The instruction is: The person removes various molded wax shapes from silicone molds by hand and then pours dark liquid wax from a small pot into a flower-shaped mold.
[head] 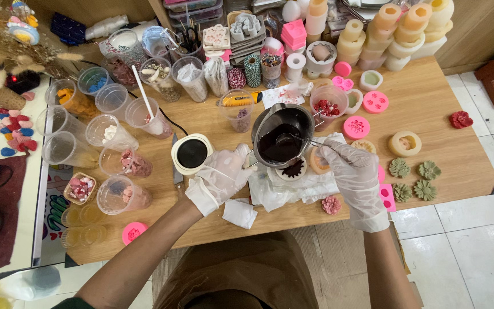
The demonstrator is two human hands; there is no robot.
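My left hand [222, 177], in a thin clear glove, grips the handle of a small metal pot [284, 133] holding dark brown liquid. The pot hangs tilted over a round white mould [293, 169] filled with dark liquid. My right hand [354, 174], also gloved, holds a metal spoon [294, 138] whose bowl dips into the pot. The mould rests on crumpled white paper towels [310, 186] near the table's front edge.
A white round hotplate [191, 153] stands left of the pot. Several clear plastic cups [111, 133] with fillings crowd the left side. Pink silicone moulds [356, 127], green flower shapes [414, 180] and a pink flower [331, 204] lie to the right. Cream moulds [395, 31] stack at the back.
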